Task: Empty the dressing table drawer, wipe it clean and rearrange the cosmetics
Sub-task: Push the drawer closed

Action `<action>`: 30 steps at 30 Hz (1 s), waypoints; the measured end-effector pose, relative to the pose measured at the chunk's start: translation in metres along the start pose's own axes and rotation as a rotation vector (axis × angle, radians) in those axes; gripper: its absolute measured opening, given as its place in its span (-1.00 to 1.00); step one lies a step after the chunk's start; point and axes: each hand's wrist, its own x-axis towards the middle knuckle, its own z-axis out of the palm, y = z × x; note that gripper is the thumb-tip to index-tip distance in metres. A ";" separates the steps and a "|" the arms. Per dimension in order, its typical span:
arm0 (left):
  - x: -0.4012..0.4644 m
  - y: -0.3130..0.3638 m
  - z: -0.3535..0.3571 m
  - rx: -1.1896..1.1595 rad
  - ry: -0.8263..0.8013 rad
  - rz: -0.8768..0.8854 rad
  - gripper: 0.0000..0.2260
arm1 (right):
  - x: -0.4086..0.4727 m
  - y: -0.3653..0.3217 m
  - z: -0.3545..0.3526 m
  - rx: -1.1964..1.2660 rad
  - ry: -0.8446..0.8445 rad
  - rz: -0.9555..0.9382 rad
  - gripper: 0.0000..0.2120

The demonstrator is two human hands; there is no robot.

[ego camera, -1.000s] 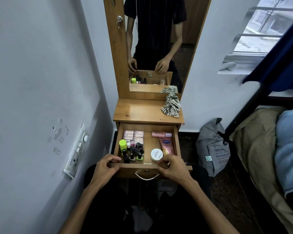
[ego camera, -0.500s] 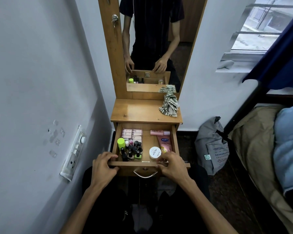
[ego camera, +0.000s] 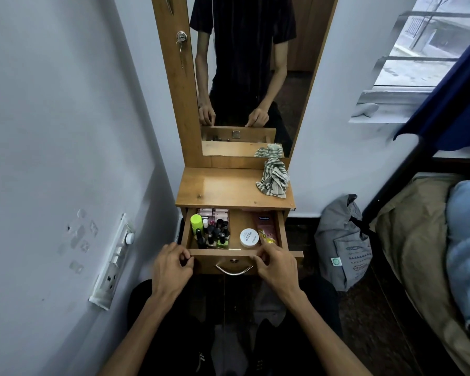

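The wooden drawer (ego camera: 223, 259) of the dressing table stands partly open below the tabletop (ego camera: 223, 188). Inside are a green-capped bottle (ego camera: 196, 222), several small nail polish bottles (ego camera: 215, 236), a white round jar (ego camera: 249, 238) and a pink lotion tube (ego camera: 266, 226). Items at the back are half hidden under the tabletop. My left hand (ego camera: 171, 270) grips the left end of the drawer front. My right hand (ego camera: 276, 267) pinches its top edge on the right, beside the metal handle (ego camera: 234, 271). A striped cloth (ego camera: 273, 180) lies crumpled at the tabletop's back right.
A tall mirror (ego camera: 244, 77) rises behind the tabletop. The wall with a switch panel (ego camera: 114, 261) is close on the left. A grey bag (ego camera: 342, 245) leans on the floor to the right, with a bed (ego camera: 418, 240) beyond it.
The drawer has slid inward; the boxes and pink bottle at its back are now mostly under the tabletop. Both hands stay on the drawer front and moved with it.
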 end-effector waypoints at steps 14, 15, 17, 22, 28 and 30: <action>0.040 0.015 0.015 0.063 -0.127 0.029 -0.55 | 0.043 -0.006 0.022 -0.054 0.059 0.011 -0.75; 0.041 0.017 0.017 0.065 -0.158 0.016 -0.48 | 0.044 -0.007 0.023 -0.054 0.041 0.011 -0.67; 0.045 0.021 0.020 0.062 -0.224 -0.002 -0.35 | 0.046 -0.008 0.025 -0.052 -0.035 0.035 -0.48; 0.056 0.026 0.034 0.041 -0.354 -0.030 -0.18 | 0.056 -0.011 0.034 -0.027 -0.253 0.116 -0.18; 0.071 0.029 0.053 0.094 -0.422 0.005 -0.11 | 0.070 -0.016 0.042 -0.038 -0.360 0.131 -0.06; 0.078 0.030 0.057 0.119 -0.434 0.009 -0.09 | 0.075 -0.017 0.044 -0.049 -0.372 0.132 -0.05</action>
